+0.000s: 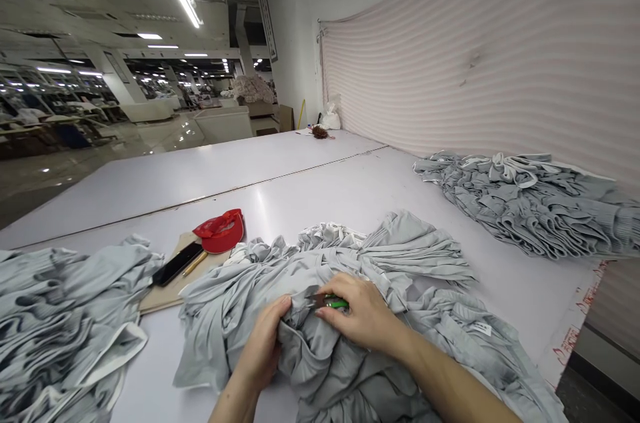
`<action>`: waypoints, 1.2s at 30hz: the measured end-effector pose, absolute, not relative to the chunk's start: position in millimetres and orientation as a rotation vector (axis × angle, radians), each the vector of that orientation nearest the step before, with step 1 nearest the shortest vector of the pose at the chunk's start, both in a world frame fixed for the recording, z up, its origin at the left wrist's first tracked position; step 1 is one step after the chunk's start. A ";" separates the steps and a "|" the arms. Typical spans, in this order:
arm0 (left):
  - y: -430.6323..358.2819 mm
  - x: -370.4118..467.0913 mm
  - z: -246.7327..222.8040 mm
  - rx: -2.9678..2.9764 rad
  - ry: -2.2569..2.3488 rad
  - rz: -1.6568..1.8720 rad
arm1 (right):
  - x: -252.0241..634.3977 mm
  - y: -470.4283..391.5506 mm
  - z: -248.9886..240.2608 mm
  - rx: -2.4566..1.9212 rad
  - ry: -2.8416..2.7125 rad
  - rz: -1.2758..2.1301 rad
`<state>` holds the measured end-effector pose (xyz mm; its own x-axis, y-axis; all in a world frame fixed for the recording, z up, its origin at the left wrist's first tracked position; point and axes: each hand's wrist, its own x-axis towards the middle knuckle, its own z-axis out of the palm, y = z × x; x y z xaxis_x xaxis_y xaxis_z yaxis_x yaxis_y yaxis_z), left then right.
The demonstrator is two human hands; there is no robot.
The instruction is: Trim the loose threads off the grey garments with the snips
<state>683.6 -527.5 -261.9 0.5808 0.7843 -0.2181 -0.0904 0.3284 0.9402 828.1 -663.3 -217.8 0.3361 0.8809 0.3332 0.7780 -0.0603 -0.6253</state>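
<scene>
A heap of light grey garments [250, 296] lies on the table in front of me. My left hand [267, 340] pinches a fold of one grey garment [320, 350] between thumb and fingers. Closed around a small pair of thread snips [330, 301] with green on the handle, my right hand [363, 310] holds the dark blades pointing left, at the fold beside my left thumb. Whether the blades touch the fabric, I cannot tell. A small white label [481, 328] shows on the grey cloth at the right.
More grey garments [65, 316] are piled at the left, and another stack [525, 203] lies at the right by the pinkish striped sheet [475, 56]. A red cap [220, 231], a black phone [177, 263] and a yellow pen [195, 263] rest on brown card [163, 298]. The white table [300, 176] extends away.
</scene>
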 end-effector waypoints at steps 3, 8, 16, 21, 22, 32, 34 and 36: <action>-531.4 685.4 -260.9 0.912 0.774 0.566 | 826.5 -664.5 -220.6 -1.871 -1.484 0.122; -534.6 687.8 -255.7 0.774 0.818 0.568 | 831.4 -661.7 -224.0 -1.822 -1.412 0.124; -537.5 688.4 -253.3 0.762 0.855 0.581 | 829.4 -667.9 -220.5 -1.876 -1.514 0.052; -540.1 688.0 -248.1 0.817 0.827 0.572 | 832.3 -662.8 -220.8 -1.852 -1.462 0.057; -540.7 687.7 -246.7 0.822 0.805 0.571 | 833.5 -663.2 -220.2 -1.847 -1.444 0.070; -553.9 691.0 -232.8 0.966 0.693 0.493 | 824.3 -673.1 -212.9 -1.935 -1.628 -0.084; -554.9 692.3 -230.7 0.998 0.675 0.484 | 823.2 -671.3 -213.3 -1.943 -1.646 -0.092; -555.1 693.1 -228.8 1.031 0.655 0.460 | 824.6 -670.0 -213.2 -1.929 -1.640 -0.061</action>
<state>693.1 -555.1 -228.8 0.7227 0.6324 -0.2789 -0.0479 0.4484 0.8925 824.6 -670.0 -213.2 0.2361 0.8840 0.4036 0.9114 -0.0575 -0.4074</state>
